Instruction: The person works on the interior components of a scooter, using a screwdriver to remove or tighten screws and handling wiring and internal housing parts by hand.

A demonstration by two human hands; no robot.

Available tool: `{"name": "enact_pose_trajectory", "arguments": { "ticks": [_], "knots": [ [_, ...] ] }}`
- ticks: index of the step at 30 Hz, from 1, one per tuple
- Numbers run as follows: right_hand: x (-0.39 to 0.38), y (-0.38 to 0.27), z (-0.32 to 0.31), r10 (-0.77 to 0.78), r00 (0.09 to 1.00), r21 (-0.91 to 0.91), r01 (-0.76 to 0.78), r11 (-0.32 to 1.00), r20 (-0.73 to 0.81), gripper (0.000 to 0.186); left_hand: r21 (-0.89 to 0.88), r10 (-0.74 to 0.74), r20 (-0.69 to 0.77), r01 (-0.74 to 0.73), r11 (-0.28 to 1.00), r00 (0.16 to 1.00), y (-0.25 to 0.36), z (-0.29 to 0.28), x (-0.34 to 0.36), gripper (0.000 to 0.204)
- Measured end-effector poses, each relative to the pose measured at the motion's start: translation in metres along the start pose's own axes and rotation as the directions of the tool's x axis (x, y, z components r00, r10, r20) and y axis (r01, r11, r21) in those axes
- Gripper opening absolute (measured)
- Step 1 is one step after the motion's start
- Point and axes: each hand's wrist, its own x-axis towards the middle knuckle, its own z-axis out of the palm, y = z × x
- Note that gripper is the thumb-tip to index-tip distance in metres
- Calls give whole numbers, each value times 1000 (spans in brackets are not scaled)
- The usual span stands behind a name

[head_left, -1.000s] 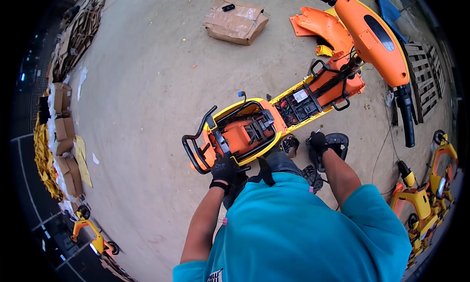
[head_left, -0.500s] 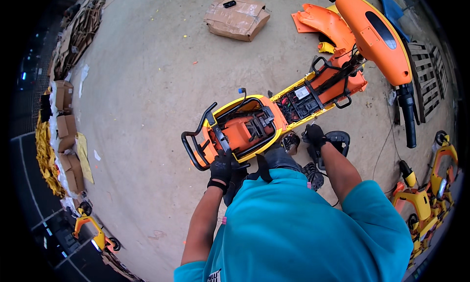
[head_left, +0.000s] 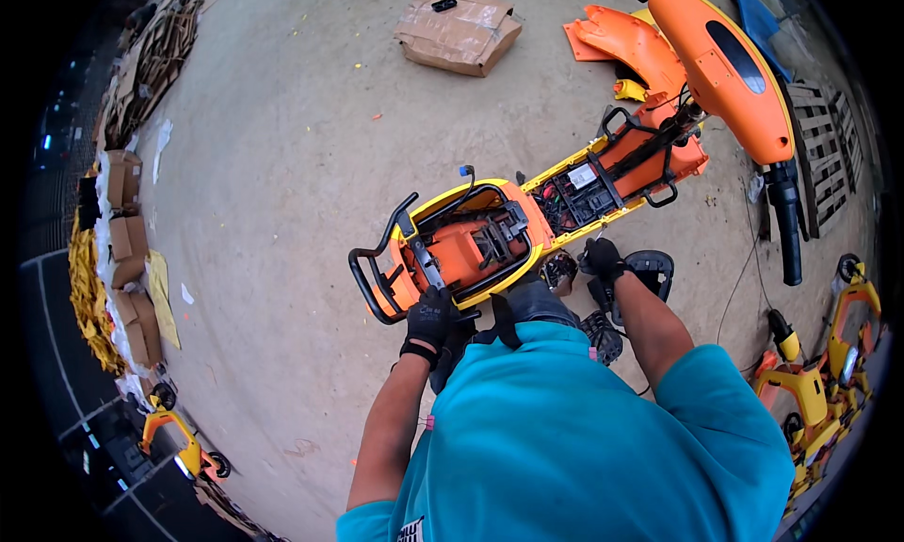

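Observation:
A partly stripped orange and yellow electric scooter (head_left: pixel 556 236) stands before me, its seat well and the deck's wiring bay uncovered. My left hand (head_left: pixel 431 316), in a black glove, is closed at the near rear edge of the body, by the lower end of a grey metal bracket (head_left: pixel 426 259); its fingertips are partly hidden. Also gloved, my right hand (head_left: pixel 603 258) is closed beside the deck's near yellow rail (head_left: pixel 576 236). A thin metal tip pokes out above it toward the rail, so it seems to hold a slim tool, mostly hidden.
The handlebar head (head_left: pixel 723 66) rises at upper right. A black seat-like part (head_left: pixel 652 271) lies beyond my right wrist. Loose orange panels (head_left: pixel 631 48), a cardboard box (head_left: pixel 459 33) and wooden pallets (head_left: pixel 821 156) lie farther off. More scooters (head_left: pixel 817 391) stand at lower right.
My hands stay in nearly the same places. The left has shifted very slightly to the right along the body's edge; the view itself has barely moved.

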Motion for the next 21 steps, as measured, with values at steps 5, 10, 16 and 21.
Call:
{"name": "enact_pose_trajectory", "arguments": {
  "ticks": [5,10,16,21],
  "knots": [
    [2,-35,-7,61,998,34,-60,998,-33,34,-202,-314,272,373,906,910,2,-4,5,24],
    [-12,-109,-39,287,958,19,-287,958,-4,43,-277,-253,84,267,923,964,4,-1,0,23],
    [-8,-124,-40,295,955,-162,-292,943,-7,47,-322,-201,110,226,919,973,-12,11,-1,24],
    [-12,-111,-35,228,973,-180,-218,959,36,45,-293,-413,277,485,824,868,-5,11,5,22]
  ]
}}
